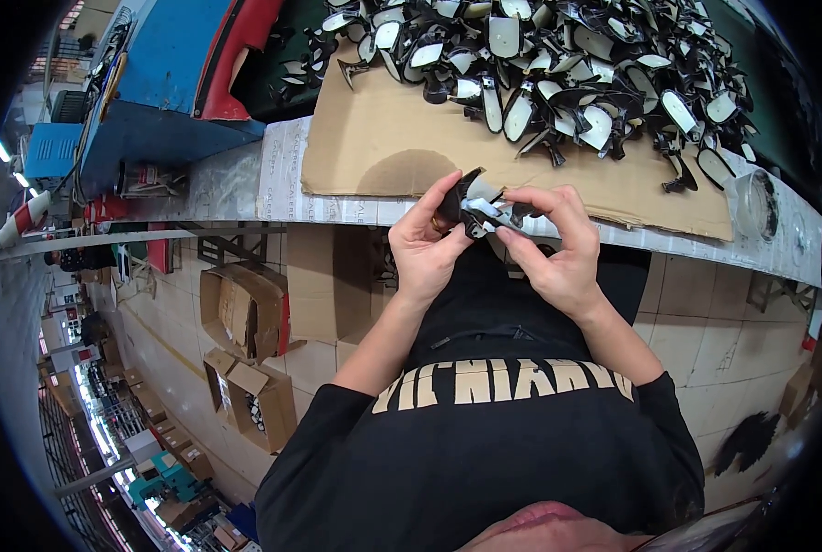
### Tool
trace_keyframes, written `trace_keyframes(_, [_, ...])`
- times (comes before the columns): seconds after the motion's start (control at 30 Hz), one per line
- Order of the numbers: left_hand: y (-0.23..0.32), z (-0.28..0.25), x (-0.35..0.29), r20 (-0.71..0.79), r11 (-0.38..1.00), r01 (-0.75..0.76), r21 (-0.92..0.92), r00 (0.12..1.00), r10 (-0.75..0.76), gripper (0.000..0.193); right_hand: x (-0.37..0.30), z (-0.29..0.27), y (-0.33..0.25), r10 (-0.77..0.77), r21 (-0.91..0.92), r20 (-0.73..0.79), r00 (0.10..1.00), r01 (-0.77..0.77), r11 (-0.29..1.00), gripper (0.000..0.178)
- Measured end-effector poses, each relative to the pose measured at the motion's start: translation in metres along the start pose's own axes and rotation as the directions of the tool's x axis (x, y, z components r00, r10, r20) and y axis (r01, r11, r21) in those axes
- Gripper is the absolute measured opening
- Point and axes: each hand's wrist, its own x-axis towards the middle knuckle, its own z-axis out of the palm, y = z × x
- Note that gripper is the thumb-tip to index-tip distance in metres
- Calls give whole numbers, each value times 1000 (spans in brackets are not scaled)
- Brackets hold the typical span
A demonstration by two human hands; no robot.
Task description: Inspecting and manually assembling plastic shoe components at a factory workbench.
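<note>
In front of me, just off the table's near edge, my left hand and my right hand are both closed in a pinch. Between them is a glossy black piece with a pale face, which looks like a shoe heel. My left thumb and fingers grip its dark left side. The right thumb and forefinger hold its right end, where a whitish-blue bit shows. Whether this is one piece or two pressed together, I cannot tell. Beyond my hands lies a large heap of similar black heels with white oval faces.
A flat cardboard sheet covers part of the table under the heap. On the right a roll of clear tape sits near the edge. A blue machine with a red part stands left. Open cardboard boxes rest on the tiled floor.
</note>
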Motion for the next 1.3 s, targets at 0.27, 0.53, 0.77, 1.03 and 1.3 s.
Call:
trace_keyframes(0.27, [3, -6, 3, -18, 999, 12, 35, 1000, -12, 59, -5, -15, -8, 140, 234, 81, 987, -155, 960, 38])
trace_keyframes(0.53, [8, -2, -6, -1, 993, 109, 42, 994, -109, 63, 2, -4, 3, 52, -31, 24, 998, -51, 998, 38])
trace_keyframes(0.77, [8, -1, -12, -22, 984, 139, 108, 990, -137, 60, 7, -1, 12, -2, -198, -78, 997, -13, 980, 38])
trace_keyframes(1.03, [8, 1, -9, -92, 973, 207, -105, 972, -217, 67, -1, -4, 2, -34, -204, -56, 998, 22, 979, 38])
trace_keyframes(1.3, [9, -1, -9, -80, 974, 203, -102, 974, -212, 64, -1, 1, 8, -109, -294, -65, 992, 85, 952, 36])
